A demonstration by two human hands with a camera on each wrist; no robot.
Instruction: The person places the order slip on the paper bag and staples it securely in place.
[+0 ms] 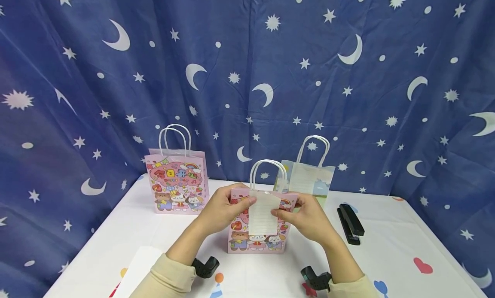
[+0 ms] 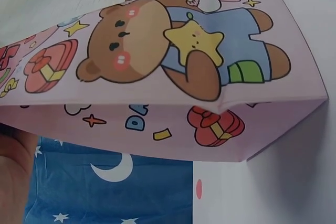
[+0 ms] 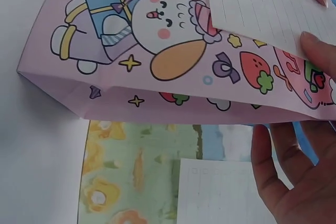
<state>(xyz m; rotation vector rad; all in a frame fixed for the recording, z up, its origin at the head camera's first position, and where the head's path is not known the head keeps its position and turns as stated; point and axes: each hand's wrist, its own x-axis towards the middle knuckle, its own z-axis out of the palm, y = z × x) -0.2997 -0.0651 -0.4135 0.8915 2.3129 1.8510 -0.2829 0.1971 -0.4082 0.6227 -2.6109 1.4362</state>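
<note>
A pink cartoon gift bag (image 1: 236, 242) with white handles stands upright on the table. Against its front, near the handles, lies a lined sheet of paper (image 1: 263, 223). My left hand (image 1: 228, 208) grips the bag's upper left edge, its thumb pressing on the sheet's upper left part. On the other side my right hand (image 1: 309, 216) pinches the upper right edge, thumb on the sheet and fingers behind the bag. The right wrist view shows those fingers (image 3: 286, 163) behind the bag's side. In the left wrist view the sheet (image 2: 63, 9) lies over the printed front.
Another pink gift bag (image 1: 178, 186) stands at the back left. Behind the held bag is a pale landscape bag (image 1: 325, 177) with a lined sheet on it. A black stapler (image 1: 351, 223) lies at right. White paper (image 1: 141, 263) lies at front left, partly under the left sleeve.
</note>
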